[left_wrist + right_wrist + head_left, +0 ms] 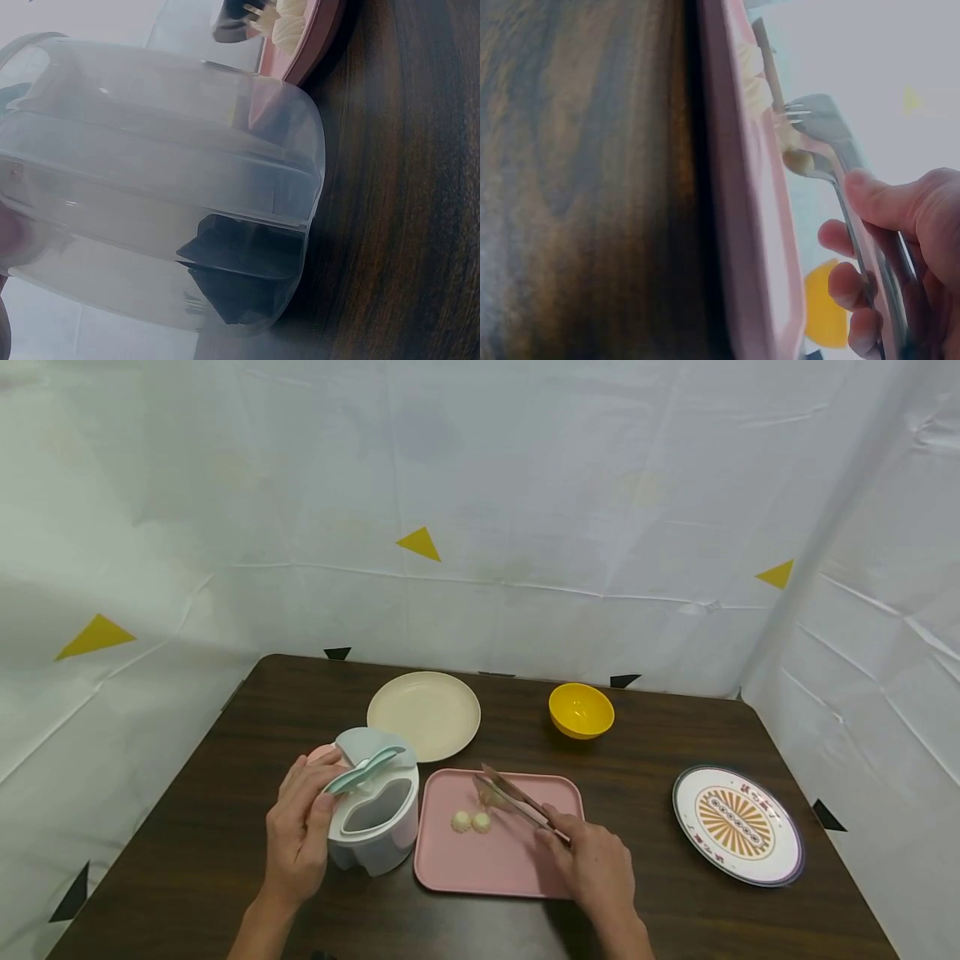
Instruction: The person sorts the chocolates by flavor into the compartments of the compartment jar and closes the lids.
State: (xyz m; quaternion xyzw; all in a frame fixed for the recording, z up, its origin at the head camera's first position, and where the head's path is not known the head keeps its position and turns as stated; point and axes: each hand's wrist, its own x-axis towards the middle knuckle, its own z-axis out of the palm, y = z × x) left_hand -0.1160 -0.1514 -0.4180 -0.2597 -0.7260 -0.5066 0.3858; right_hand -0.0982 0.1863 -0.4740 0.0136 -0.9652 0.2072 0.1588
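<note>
In the head view my left hand [298,827] grips the side of a pale grey plastic cutlery holder [382,847], its fingertips at the top edge. A pale teal, spoon-like piece [365,770] slants across the holder's top beside those fingers. My right hand [592,864] holds metal tongs [525,797], one end shaped like a fork [821,116], the other like a spoon. Over the pink tray [498,864], a small cream-coloured ball [799,160] is at the spoon end. Two more ridged balls [471,822] lie on the tray, left of the tongs.
A cream plate [423,714] lies behind the holder and a yellow bowl [581,710] stands at the back of the dark wooden table [637,760]. To the right is a patterned white plate [738,827]. White sheeting [525,468] hangs behind and beside the table.
</note>
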